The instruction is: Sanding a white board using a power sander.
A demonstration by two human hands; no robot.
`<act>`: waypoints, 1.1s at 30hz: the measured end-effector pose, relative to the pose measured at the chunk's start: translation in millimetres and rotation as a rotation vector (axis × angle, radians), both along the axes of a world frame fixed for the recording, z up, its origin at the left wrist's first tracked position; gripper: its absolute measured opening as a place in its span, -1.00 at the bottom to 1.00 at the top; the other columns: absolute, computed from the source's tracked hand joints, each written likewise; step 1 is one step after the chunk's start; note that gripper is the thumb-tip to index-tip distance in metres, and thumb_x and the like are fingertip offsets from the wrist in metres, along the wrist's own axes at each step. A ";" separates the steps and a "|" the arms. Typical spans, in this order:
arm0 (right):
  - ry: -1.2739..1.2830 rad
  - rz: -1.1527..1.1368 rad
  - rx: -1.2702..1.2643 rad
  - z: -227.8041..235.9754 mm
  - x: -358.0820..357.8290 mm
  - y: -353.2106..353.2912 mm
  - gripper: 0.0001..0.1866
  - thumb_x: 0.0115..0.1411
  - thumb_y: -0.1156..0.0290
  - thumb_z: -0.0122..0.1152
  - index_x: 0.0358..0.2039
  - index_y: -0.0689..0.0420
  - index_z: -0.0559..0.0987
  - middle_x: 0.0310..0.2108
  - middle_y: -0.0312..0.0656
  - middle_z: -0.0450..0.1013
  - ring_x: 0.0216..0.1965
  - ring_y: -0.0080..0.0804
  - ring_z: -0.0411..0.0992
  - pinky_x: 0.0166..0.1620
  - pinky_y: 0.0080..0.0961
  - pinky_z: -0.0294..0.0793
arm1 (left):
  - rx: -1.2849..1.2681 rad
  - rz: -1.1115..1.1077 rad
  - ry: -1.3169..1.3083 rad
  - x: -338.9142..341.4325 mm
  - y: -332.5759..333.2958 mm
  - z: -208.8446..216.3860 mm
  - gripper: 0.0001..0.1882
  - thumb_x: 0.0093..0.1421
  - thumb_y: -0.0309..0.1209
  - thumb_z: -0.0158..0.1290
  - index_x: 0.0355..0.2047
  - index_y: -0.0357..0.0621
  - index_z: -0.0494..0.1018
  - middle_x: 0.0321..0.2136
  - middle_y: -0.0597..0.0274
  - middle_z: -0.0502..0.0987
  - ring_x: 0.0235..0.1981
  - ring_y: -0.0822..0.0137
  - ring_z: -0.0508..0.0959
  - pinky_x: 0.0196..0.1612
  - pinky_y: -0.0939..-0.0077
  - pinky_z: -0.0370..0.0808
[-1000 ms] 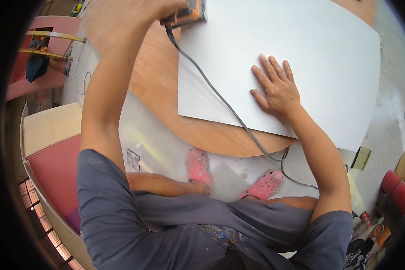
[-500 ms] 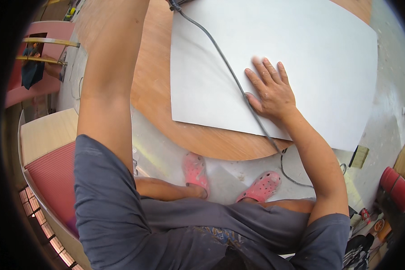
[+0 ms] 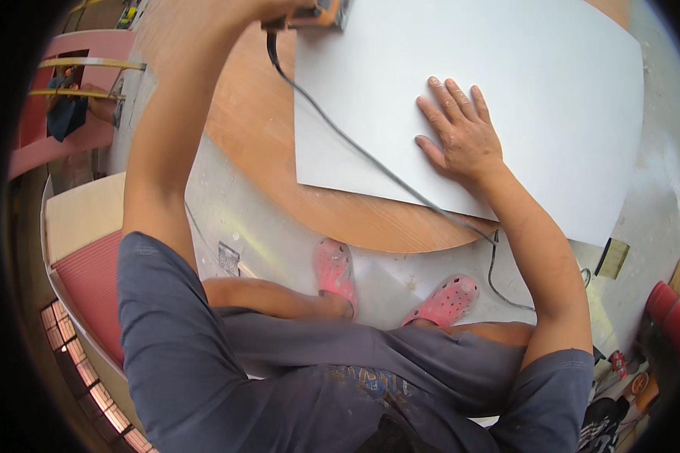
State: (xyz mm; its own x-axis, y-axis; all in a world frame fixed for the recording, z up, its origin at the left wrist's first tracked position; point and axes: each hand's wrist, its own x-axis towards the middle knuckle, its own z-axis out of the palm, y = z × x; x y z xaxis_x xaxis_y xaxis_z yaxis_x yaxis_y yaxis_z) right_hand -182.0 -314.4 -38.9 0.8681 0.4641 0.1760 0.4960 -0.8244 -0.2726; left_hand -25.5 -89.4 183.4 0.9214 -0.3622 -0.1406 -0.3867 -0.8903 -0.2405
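A white board (image 3: 461, 45) lies flat on a round-edged wooden tabletop (image 3: 279, 162). My right hand (image 3: 461, 140) rests palm down on the board, its fingers spread. At the upper edge of the picture, my left hand (image 3: 278, 9) is closed around an orange and black electric sander (image 3: 326, 13) at the board's far left edge; the top of hand and tool is cut off. From the sander a grey cord (image 3: 355, 143) runs across the board, passes under my right forearm and drops over the near edge.
My feet in pink clogs (image 3: 334, 272) stand on the dusty floor. On the left are a red and cream panel (image 3: 91, 264) and a pink piece (image 3: 117, 53) with another person's hand nearby. Red objects (image 3: 669, 317) and tools lie at the right.
My left hand has drawn nearer, bringing the sander into view along the board's left edge. The cord has shifted lower and left. My right hand stays flat on the board.
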 end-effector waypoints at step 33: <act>0.004 -0.075 0.200 -15.7 2.4 -9.7 -0.30 0.21 0.21 0.16 0.33 0.05 0.20 0.36 -0.11 0.12 0.38 -0.16 0.08 0.43 -0.07 -0.07 | -0.034 0.429 0.015 24.3 -34.9 -13.9 -0.38 -0.13 -0.18 0.29 -0.03 -0.15 0.49 -0.37 0.02 0.64 -0.31 0.18 0.65 -0.25 0.32 0.58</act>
